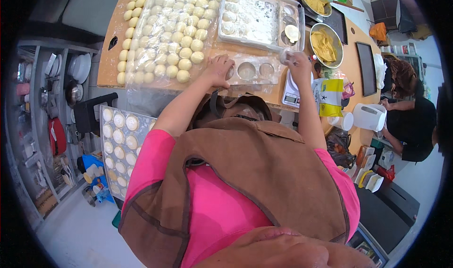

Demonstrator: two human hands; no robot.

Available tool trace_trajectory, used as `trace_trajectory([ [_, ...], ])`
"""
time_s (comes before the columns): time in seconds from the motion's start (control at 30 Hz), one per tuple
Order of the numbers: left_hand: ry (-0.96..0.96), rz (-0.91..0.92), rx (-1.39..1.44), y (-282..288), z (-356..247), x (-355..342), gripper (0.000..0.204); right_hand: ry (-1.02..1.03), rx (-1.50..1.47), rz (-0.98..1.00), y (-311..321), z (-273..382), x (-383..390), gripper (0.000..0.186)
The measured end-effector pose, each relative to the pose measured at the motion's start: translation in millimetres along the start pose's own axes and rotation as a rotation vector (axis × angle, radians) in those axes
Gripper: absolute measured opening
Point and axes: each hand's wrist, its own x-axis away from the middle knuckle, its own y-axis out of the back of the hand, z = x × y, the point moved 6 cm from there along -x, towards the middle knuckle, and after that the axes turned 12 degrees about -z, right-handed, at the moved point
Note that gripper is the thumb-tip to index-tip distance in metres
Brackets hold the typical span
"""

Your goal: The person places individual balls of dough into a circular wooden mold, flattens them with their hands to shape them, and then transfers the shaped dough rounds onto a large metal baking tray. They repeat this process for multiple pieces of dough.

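Note:
My left hand (219, 70) grips the left end of a flat board with round holes (257, 78), which lies at the table's near edge. Its thumb and fingers span the leftmost hole, where a pale round piece partly shows. Past the board's right end, my right hand (300, 68) is closed on a small whitish, clear-looking thing (285, 56) that I cannot identify. Just beyond stands a clear plastic tub (222, 36) with white flour (257, 20) and several floured dough balls (229, 28). A pale round piece (292, 33) sits in its right section.
Rows of dough balls (184, 64) lie at left, mostly under plastic film. A kitchen scale (289, 95), yellow packet (331, 98) and bowls of yellow mixture (324, 47) stand at right. A tray of dough rounds (119, 136) is at lower left. Another person (417, 117) works at far right.

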Motion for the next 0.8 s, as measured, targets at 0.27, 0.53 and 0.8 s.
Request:
trace_trajectory([
  [0.27,0.160,-0.440,0.277,42.3,33.0,54.7,0.087,-0.077,0.101,0.267,-30.8,-21.3,42.8,0.018],
  [0.53,0.427,-0.916,0.519,96.2,95.3,170.1,0.084,0.258,0.384,0.474,-87.5,14.9,77.1,0.047],
  [0.8,0.533,-1.151,0.618,110.4,114.9,262.0,0.088,0.625,0.372,0.742,-139.4,28.6,126.0,0.079],
])
